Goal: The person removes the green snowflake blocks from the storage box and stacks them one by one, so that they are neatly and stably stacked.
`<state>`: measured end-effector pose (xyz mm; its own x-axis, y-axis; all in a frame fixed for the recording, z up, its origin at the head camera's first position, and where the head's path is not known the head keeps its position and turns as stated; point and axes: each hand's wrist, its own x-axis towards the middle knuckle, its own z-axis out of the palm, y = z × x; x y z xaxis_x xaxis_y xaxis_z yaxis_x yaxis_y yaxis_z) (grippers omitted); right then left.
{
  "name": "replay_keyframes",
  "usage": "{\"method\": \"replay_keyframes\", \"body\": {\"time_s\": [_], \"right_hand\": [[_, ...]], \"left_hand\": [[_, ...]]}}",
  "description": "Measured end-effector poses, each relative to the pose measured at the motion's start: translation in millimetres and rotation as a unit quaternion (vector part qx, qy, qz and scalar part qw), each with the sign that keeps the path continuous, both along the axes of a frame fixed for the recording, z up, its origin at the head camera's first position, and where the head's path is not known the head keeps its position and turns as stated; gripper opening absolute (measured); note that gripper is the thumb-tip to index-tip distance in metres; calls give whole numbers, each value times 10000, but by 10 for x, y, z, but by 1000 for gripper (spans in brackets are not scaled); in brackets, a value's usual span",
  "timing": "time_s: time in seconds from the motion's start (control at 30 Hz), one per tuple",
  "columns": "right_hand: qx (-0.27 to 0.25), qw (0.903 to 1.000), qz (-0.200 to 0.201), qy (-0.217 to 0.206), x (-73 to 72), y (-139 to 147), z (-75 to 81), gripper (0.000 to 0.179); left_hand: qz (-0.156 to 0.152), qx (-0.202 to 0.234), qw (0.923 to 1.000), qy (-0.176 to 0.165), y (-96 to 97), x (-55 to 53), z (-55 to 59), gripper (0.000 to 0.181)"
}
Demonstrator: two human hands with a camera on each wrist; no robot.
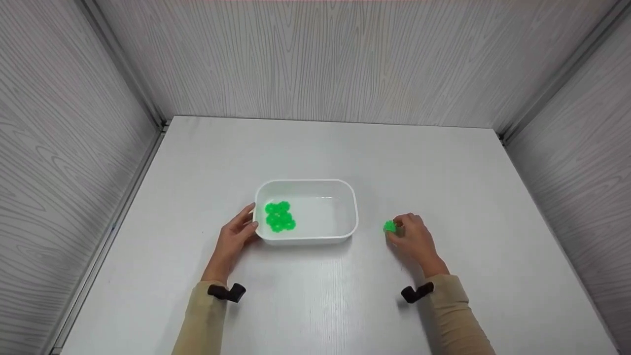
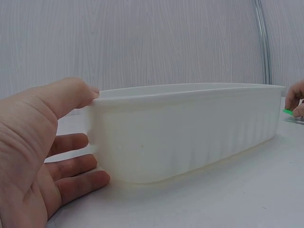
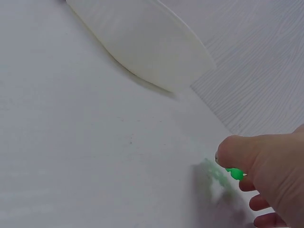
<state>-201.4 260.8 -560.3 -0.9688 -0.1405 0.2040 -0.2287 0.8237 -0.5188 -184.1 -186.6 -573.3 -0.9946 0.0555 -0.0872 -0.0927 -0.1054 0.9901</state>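
A white rectangular plastic tub (image 1: 325,240) sits on the table, with several small bright green bumpy pieces (image 1: 278,219) clustered on the left part of its floor. At the tub's left end is my left hand (image 1: 235,240); its thumb rests on the rim and its fingers lie against the outer wall, as the left wrist view shows. To the right of the tub, my right hand (image 1: 414,240) pinches one green piece (image 1: 389,226) between thumb and fingers, close to the table. Most of that piece is covered by the thumb in the right wrist view.
The white table (image 1: 315,296) is bounded by a wood-grain back panel (image 1: 315,64) and panels on the left and right. Black wrist mounts (image 1: 227,292) are worn over the sleeves. A faint green reflection (image 3: 216,172) shows on the tabletop under the right hand.
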Motion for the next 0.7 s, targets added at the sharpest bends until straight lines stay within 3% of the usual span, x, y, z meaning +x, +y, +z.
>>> {"method": "replay_keyframes", "body": {"time_s": [0.4,0.53,0.7], "right_hand": [[315,9995,-79,34,11,-5,-43,27],[359,9993,-43,82,-2,3,-30,28],[208,9998,-1,20,4,15,2,33]], "left_hand": [[-90,136,9998,116,0,17,-49,49],[-132,259,9995,81,-2,15,5,52],[-223,265,9994,19,10,57,167,60]]}}
